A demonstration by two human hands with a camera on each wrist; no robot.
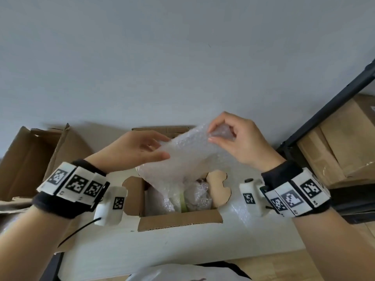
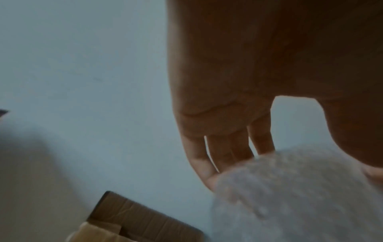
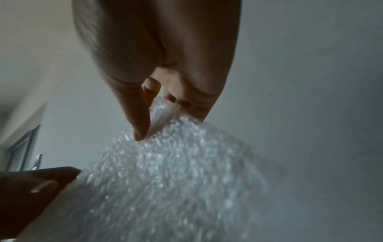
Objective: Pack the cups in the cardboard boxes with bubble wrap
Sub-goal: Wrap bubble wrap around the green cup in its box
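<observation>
Head: left hand [image 1: 134, 149], right hand [image 1: 241, 142] pinch bubble wrap [image 1: 186, 155].

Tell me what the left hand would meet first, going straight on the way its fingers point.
The bubble wrap: the left hand holds its edge between thumb and fingers. Beyond the sheet, probably the right hand.

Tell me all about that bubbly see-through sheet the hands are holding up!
The bubble wrap sheet is clear, whitish plastic covered in small bubbles. It is held up, slanting over the open cardboard box, its lower end hanging into the opening above wrapped bundles. The right hand pinches its top corner; the left hand pinches its left edge.
</observation>
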